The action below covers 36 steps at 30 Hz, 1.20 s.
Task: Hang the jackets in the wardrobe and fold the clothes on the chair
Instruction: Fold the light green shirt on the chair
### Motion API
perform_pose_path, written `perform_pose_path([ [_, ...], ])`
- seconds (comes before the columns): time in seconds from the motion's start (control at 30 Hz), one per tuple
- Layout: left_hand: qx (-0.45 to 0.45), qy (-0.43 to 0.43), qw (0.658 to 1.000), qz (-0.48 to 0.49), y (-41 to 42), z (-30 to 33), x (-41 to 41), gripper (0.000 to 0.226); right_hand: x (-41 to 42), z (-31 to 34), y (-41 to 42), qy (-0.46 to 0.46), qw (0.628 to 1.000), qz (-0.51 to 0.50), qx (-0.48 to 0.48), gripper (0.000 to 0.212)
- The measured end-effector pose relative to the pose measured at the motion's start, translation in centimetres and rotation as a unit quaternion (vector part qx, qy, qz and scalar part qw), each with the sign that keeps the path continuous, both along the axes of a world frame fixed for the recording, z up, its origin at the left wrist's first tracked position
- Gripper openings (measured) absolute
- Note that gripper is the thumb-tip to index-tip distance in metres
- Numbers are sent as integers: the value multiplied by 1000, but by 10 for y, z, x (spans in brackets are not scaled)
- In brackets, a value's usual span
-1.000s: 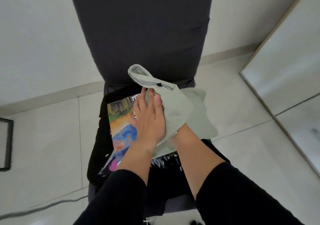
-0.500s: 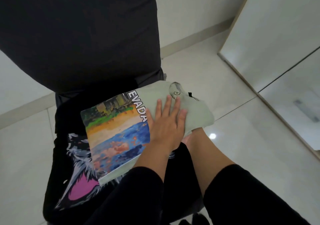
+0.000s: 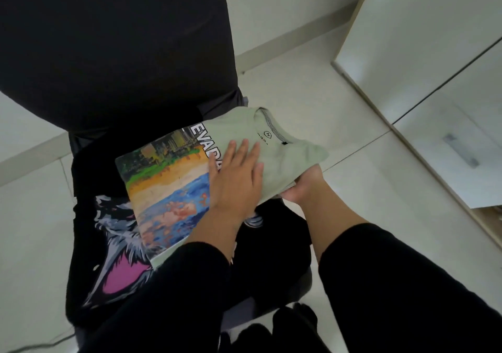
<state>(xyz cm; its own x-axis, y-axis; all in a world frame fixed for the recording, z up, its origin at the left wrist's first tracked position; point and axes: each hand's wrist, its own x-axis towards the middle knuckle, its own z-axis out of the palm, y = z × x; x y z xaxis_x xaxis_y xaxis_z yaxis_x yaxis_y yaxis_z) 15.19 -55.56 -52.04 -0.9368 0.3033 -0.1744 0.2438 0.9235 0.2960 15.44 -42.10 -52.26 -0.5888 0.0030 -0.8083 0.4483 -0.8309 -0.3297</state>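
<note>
Pale floor tiles surround the dark chair (image 3: 114,54), where the green T-shirt (image 3: 271,151) lies folded on a black garment (image 3: 89,217); left hand (image 3: 236,179) should press flat, fingers straight, while right hand (image 3: 301,187), gripping its edge from beneath, tucks evenly.

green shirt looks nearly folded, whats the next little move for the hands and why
Probably slide the right hand out from under the green shirt while the left hand keeps pressing flat on top. The shirt is already a compact fold lying on the black printed garment on the chair, but its right edge is lifted on the right hand.
</note>
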Motion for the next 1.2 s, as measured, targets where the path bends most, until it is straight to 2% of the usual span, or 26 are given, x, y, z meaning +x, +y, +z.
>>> perform_pose_path([
  [0.07, -37, 6, 999, 18, -19, -3, 10, 52, 6, -2, 4, -12, 1000, -1, -18, 68],
  [0.13, -66, -4, 998, 19, -34, -5, 23, 54, 12, -7, 8, -47, 998, -50, -18, 80],
  [0.17, -77, -5, 997, 12, -39, -6, 29, 55, 14, -1, 5, -45, 998, -46, 0, 76],
  [0.23, -96, -6, 995, -2, -48, -8, 37, 57, 19, 6, -5, -60, 994, -30, 85, 47],
  [0.3, -106, -19, 994, 11, -58, -10, 46, 58, 23, 4, -10, -115, 977, -25, 178, 30],
  [0.37, -91, -46, 994, 33, -70, -11, 53, 57, 30, 3, -16, -138, 960, -4, 243, 30],
  [0.47, -79, -66, 994, 47, -87, -8, 60, 55, 39, 7, -36, -113, 943, -1, 313, 53],
  [0.53, -75, -57, 991, 91, -98, -3, 69, 57, 45, 15, -50, -112, 917, 17, 383, 60],
  [0.63, -3, -77, 964, 255, -113, 15, 79, 62, 57, 28, -75, -95, 828, 123, 538, 53],
  [0.67, 40, -109, 939, 322, -119, 19, 80, 64, 63, 33, -86, -86, 806, 143, 568, 53],
  [0.77, 182, -197, 833, 484, -136, 23, 75, 58, 86, 41, -122, -107, 755, 150, 630, 47],
  [0.8, 224, -217, 805, 505, -142, 24, 73, 51, 92, 42, -135, -102, 759, 149, 625, 41],
  [0.83, 262, -240, 779, 517, -146, 26, 72, 43, 97, 41, -145, -98, 788, 146, 590, 35],
  [0.87, 308, -272, 745, 525, -149, 29, 72, 33, 100, 39, -155, -103, 838, 139, 517, 31],
  [0.93, 420, -343, 652, 530, -151, 43, 73, 7, 102, 39, -168, -139, 936, 123, 301, 38],
  [0.97, 465, -363, 615, 523, -151, 50, 76, 4, 102, 41, -171, -132, 962, 127, 205, 41],
  [1.03, 549, -387, 552, 494, -154, 66, 85, 4, 101, 45, -178, -74, 987, 102, 96, 36],
  [1.07, 585, -397, 522, 477, -158, 71, 91, 4, 97, 49, -180, -46, 993, 68, 82, 33],
  [1.17, 682, -408, 397, 460, -163, 79, 101, 13, 80, 69, -170, 13, 993, 28, 114, 43],
  [1.2, 694, -407, 376, 460, -161, 78, 102, 17, 76, 83, -163, 34, 992, 34, 119, 43],
])
